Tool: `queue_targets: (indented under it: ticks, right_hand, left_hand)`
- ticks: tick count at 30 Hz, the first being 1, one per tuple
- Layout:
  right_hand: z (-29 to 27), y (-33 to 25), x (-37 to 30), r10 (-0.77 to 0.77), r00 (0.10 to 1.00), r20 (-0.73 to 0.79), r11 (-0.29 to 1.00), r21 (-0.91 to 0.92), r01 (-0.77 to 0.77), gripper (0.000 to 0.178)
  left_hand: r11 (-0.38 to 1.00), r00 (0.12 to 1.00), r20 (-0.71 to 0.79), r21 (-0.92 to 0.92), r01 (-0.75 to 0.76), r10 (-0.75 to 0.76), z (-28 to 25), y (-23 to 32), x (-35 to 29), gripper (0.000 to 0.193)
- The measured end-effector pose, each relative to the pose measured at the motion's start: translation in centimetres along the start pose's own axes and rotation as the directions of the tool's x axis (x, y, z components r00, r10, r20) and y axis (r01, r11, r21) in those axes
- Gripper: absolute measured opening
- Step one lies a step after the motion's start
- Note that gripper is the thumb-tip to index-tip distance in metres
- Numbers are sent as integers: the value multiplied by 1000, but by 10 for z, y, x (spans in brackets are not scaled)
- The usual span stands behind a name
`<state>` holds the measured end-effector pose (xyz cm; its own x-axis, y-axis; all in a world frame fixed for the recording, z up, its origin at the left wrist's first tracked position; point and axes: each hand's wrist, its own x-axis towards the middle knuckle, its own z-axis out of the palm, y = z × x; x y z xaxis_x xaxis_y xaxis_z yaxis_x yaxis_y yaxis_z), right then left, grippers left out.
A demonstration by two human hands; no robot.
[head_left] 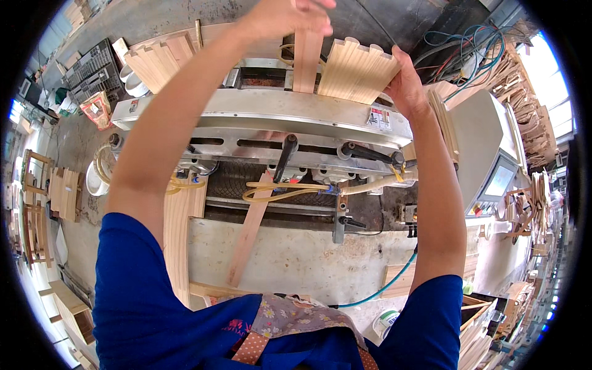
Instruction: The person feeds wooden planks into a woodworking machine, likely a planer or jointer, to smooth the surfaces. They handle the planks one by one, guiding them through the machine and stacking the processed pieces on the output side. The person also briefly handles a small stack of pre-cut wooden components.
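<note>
My right hand point(408, 89) is closed on the right edge of a row of pale wooden boards point(357, 73) with rounded upper ends, standing on the far side of the machine's long metal beam point(265, 111). Its thumb lies at the upper corner; the other fingers are partly hidden behind the wood. My left hand point(287, 18) is at the top edge of the view, over the upper end of a single reddish board point(306, 61) that stands just left of the row. Its fingers are apart and stretched to the right, with nothing visible between them.
More upright boards point(161, 61) lean beyond the beam at left. Black clamp levers point(285, 157) and yellow hoses point(290, 190) lie on the near side. A narrow wooden strip point(250, 237) slants below them. At right stands a control box with a screen point(501, 180).
</note>
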<state>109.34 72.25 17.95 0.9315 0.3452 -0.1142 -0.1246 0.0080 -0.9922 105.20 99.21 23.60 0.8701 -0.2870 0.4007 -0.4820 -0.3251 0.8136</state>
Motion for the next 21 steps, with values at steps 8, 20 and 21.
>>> queue_targets:
  ticks: [8, 20, 21]
  right_hand:
    - [-3, 3, -1, -16, 1000, -19, 998, 62, 17, 63]
    - [-6, 19, 8, -110, 991, -77, 987, 113, 119, 67]
    - [-7, 21, 10, -142, 986, -90, 984, 98, 151, 68]
  left_hand:
    - [926, 926, 9, -10, 377, -377, 51, -27, -23, 39]
    - [916, 923, -45, -151, 373, -383, 93, -90, -40, 32]
    - [920, 923, -62, -132, 370, -380, 92, -92, -41, 31]
